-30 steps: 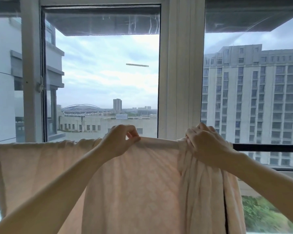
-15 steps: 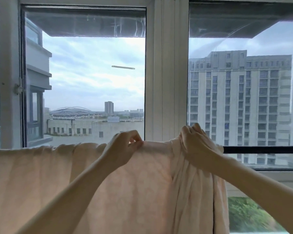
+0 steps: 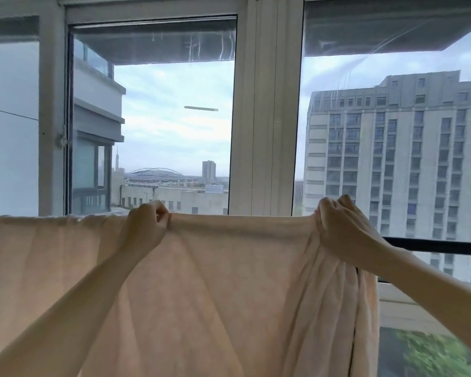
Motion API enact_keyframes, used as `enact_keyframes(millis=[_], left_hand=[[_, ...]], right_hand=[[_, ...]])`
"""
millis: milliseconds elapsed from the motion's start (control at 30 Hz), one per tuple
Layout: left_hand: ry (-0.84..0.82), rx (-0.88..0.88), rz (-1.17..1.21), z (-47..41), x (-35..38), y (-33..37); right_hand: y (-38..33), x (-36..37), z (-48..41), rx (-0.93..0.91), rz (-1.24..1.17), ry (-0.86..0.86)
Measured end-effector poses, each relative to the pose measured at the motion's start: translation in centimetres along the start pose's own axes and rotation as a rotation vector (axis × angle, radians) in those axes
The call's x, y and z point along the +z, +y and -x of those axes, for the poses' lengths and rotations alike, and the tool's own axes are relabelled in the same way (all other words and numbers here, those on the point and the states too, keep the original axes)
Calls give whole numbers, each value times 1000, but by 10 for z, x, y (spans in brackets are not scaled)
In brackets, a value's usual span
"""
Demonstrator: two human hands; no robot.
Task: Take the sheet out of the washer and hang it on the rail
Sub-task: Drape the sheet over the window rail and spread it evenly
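Evidently the pale pink sheet (image 3: 229, 281) already hangs over the black rail (image 3: 433, 246), flat at the left, bunched in folds at the right; spreading it looks like the step in hand. To do it well, the left hand (image 3: 144, 229) should anchor the top fold while the right hand (image 3: 340, 227) draws the gathered cloth along the bare rail, level and taut; a downward tug might drag it off. Both hands are closed: the left pinches the fold; the right grips the bunch.
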State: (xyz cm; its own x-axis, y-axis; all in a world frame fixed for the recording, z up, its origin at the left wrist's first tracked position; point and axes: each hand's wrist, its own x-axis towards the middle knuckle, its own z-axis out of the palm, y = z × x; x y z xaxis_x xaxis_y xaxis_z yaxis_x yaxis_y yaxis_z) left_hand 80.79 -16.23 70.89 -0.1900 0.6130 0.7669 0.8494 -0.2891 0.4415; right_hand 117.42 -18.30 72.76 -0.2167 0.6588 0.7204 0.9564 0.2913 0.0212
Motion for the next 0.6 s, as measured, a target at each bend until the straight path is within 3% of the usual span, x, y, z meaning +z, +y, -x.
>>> enact_keyframes(millis=[100, 300, 433, 600], left_hand=[[-78, 55, 13, 3, 5, 23], [-384, 334, 214, 31, 35, 95], [-320, 424, 201, 36, 51, 120], [-221, 361, 323, 32, 57, 120]], right_hand=[[1, -3, 3, -68, -39, 41], [-7, -3, 8, -221, -116, 24], [-4, -7, 15, -219, -80, 6], [6, -14, 24, -152, -160, -25]])
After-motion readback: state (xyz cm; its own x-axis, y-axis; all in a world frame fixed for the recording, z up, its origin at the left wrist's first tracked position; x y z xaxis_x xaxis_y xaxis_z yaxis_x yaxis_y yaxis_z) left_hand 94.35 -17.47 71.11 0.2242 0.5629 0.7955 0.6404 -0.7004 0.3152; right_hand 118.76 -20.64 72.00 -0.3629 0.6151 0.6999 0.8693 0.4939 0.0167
